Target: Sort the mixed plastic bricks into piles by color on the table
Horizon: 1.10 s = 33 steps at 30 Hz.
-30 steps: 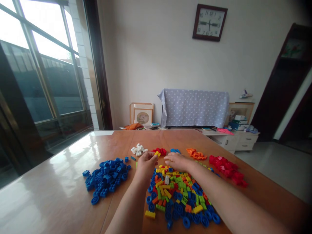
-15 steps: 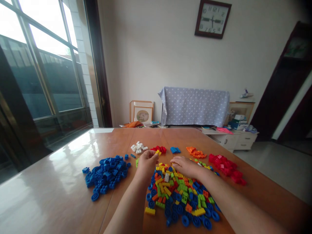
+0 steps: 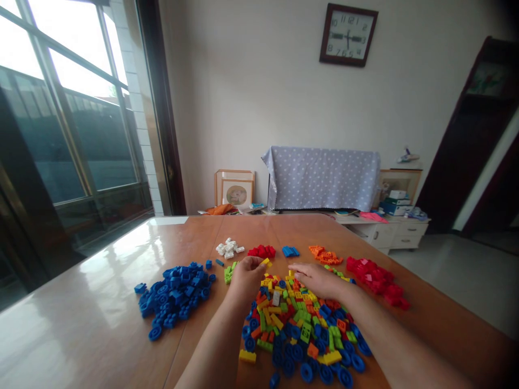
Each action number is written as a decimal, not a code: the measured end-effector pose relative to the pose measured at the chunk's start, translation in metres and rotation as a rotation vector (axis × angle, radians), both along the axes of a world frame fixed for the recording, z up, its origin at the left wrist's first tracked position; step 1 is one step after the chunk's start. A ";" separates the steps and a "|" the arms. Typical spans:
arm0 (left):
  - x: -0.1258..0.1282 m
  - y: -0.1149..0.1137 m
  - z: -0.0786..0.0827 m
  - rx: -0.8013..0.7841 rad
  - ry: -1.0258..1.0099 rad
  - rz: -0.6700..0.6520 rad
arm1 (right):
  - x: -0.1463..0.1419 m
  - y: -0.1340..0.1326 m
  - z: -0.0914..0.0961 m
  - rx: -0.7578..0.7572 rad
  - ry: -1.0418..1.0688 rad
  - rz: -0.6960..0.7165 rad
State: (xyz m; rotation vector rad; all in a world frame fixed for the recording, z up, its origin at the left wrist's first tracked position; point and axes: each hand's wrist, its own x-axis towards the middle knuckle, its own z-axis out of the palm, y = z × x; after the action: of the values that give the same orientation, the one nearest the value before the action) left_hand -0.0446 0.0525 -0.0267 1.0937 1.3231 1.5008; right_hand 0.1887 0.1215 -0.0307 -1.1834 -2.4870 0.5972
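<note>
My left hand (image 3: 245,277) is closed in a pinch on a small yellow building brick (image 3: 266,262), just beyond the near pile's far left edge. My right hand (image 3: 316,278) reaches over the far side of the mixed pile of bricks (image 3: 298,327), its fingers stretched out and pointing left. Yellow bricks lie right under its fingertips; whether it touches them I cannot tell. The pile holds blue wheel-like rings and yellow, green, orange, red and blue bricks. Some green bricks (image 3: 230,272) sit just left of my left hand.
A big blue pile (image 3: 176,294) lies to the left. Along the back are white bricks (image 3: 229,248), red bricks (image 3: 261,251), flat blue pieces (image 3: 291,252) and orange bricks (image 3: 324,255). Red pieces (image 3: 377,281) line the right side of the wooden table (image 3: 101,302).
My left hand has come down slightly toward the pile with the yellow brick. The right hand has shifted a little right, and its fingers reach out straighter. The view has tilted slightly.
</note>
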 end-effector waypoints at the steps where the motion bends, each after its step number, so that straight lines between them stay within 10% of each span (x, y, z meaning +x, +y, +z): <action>1: 0.000 0.001 -0.002 -0.002 0.013 0.002 | 0.000 0.000 0.000 0.010 0.020 -0.013; 10: 0.001 0.001 -0.007 0.018 0.091 0.023 | -0.012 -0.016 0.013 0.074 0.185 -0.056; 19: -0.002 -0.001 -0.001 0.024 0.039 0.011 | -0.040 -0.115 0.064 -0.039 -0.009 0.322; 33: -0.005 0.003 -0.006 0.031 0.062 -0.004 | -0.051 -0.161 0.025 0.186 -0.139 0.336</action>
State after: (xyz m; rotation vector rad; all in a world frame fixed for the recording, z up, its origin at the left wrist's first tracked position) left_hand -0.0499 0.0551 -0.0323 1.1702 1.3438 1.4995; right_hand 0.1374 -0.0395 -0.0058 -0.7681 -2.8137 0.3621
